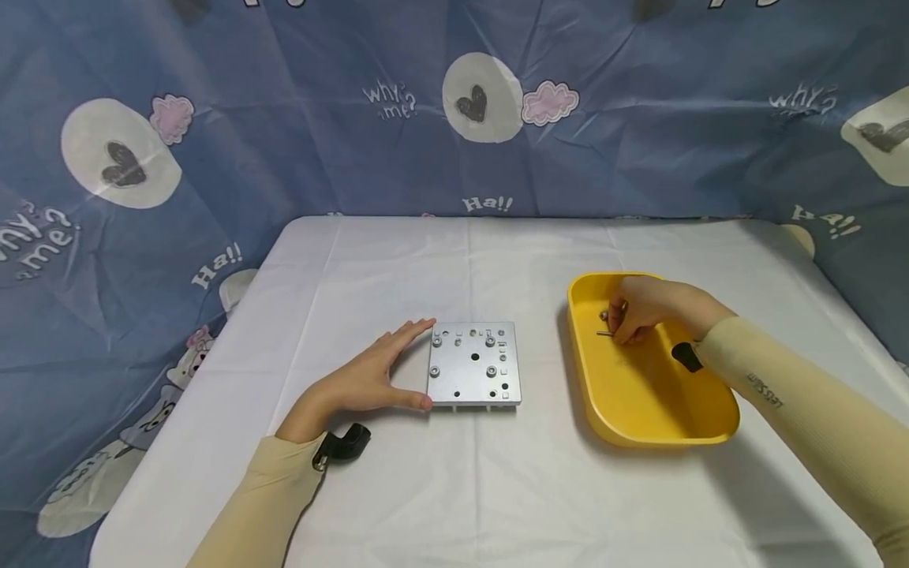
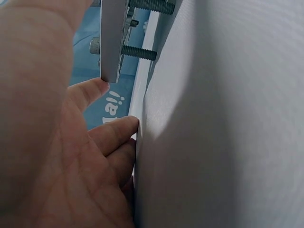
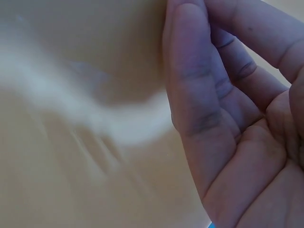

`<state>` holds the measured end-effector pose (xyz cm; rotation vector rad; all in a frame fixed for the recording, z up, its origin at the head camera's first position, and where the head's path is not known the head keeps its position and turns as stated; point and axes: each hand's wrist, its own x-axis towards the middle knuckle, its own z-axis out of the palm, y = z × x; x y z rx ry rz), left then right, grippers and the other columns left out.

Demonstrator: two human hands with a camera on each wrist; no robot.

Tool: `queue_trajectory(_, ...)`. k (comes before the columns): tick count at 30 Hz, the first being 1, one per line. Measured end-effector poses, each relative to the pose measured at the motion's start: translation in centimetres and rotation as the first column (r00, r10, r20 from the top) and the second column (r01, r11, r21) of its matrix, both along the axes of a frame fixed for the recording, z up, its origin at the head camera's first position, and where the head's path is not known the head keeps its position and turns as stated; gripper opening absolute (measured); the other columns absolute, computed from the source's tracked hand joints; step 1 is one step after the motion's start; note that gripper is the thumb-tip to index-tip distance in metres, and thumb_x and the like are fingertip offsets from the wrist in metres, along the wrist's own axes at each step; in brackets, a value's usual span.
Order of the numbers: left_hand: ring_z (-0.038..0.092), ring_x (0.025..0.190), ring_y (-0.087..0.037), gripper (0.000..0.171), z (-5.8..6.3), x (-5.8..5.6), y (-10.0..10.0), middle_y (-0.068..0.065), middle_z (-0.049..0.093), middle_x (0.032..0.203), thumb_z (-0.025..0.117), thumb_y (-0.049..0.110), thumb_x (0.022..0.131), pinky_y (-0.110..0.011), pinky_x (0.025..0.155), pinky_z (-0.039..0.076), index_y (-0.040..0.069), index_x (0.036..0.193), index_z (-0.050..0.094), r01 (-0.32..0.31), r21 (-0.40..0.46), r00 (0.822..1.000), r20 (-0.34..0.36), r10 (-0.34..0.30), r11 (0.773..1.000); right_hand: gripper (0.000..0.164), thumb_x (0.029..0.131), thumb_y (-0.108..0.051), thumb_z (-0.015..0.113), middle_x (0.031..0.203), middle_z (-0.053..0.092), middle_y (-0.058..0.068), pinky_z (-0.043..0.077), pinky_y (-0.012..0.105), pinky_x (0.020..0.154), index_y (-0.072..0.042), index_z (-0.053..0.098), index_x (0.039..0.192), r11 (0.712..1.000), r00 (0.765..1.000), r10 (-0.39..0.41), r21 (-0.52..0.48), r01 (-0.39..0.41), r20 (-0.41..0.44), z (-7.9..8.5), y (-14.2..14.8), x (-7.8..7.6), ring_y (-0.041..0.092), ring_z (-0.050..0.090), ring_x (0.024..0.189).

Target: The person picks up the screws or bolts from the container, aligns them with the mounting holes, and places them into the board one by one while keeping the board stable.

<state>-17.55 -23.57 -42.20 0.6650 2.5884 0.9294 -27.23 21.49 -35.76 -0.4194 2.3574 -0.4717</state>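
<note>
A square metal plate [image 1: 461, 386] stands on the white table, raised on bolts [image 2: 140, 52] that jut from its underside. Socket-head screws and small holes dot its top. My left hand [image 1: 365, 379] spans the plate's left side, thumb at the near corner and index fingertip at the far one, holding it. Inside the yellow bin [image 1: 585, 379], the fingertips of my right hand [image 1: 639, 308] pinch together at the end of a thin metal screw [image 1: 604, 334]. A small round metal part [image 1: 604, 315] lies beside them. The right wrist view hides those fingertips past its top edge.
A white cloth [image 1: 398, 260] covers the table. Behind it hangs a blue printed curtain [image 1: 319, 158], which also runs down both sides. The bin's raised rim stands to the right of the plate, under my right forearm.
</note>
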Motion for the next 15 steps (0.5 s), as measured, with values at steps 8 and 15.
queue_trajectory(8, 0.011, 0.169, -0.038, 0.124, -0.09, -0.19, 0.16, -0.008, 0.02, 0.181, 0.096, 0.053, 0.075, -0.06, 0.138, 0.006, 0.037, 0.172, 0.021, -0.004, 0.0, 1.0, 0.005, 0.004, 1.0, 0.014, 0.087, -0.007, 0.085, 0.083, 0.072, 0.003, 0.059, 0.022, 0.067, 0.0, 0.075, 0.094, 0.999, 0.999, 0.027, 0.023, -0.027, -0.018, 0.09, 0.0, -0.14, 0.008, 0.065, 0.07)
queue_trajectory(15, 0.011, 0.169, -0.04, 0.124, -0.25, -0.24, 0.01, -0.009, 0.02, 0.181, 0.096, 0.053, 0.075, -0.062, 0.138, 0.006, 0.034, 0.172, 0.021, 0.006, 0.009, 1.0, -0.005, -0.006, 1.0, 0.012, 0.087, -0.006, 0.085, 0.078, 0.073, 0.0, 0.059, 0.022, 0.067, 0.0, 0.076, 0.091, 0.999, 0.999, 0.045, 0.021, -0.044, -0.028, -0.15, -0.1, -0.16, 0.007, 0.065, 0.069)
